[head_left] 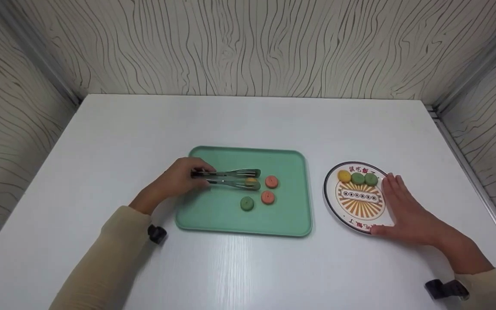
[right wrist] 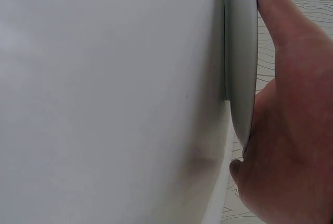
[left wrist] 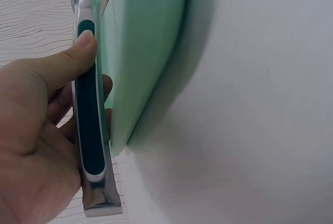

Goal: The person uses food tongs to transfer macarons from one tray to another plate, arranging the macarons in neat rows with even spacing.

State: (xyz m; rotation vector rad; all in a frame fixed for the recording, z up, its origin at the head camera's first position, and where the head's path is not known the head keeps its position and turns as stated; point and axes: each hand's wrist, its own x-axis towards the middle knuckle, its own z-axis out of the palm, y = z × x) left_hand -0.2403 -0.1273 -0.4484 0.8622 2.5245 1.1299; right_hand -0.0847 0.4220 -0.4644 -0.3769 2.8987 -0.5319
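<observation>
My left hand (head_left: 178, 180) grips metal tongs (head_left: 230, 178) with dark handles over a mint-green tray (head_left: 213, 213). The tong tips close around a yellow round piece (head_left: 251, 181). Two orange rounds (head_left: 271, 181) (head_left: 268, 197) and a green round (head_left: 247, 203) lie on the tray. In the left wrist view my thumb presses the tongs' handle (left wrist: 88, 125) beside the tray's edge (left wrist: 140, 67). My right hand (head_left: 405, 211) rests with straight fingers on the right rim of a patterned plate (head_left: 360, 202), which carries a yellow round (head_left: 344, 175) and two green rounds (head_left: 358, 178) (head_left: 371, 179).
Tray and plate sit on a white table (head_left: 248, 125) enclosed by wood-grain walls (head_left: 248, 43) at the back and both sides. The right wrist view shows the plate's rim (right wrist: 240, 62) edge-on against my palm.
</observation>
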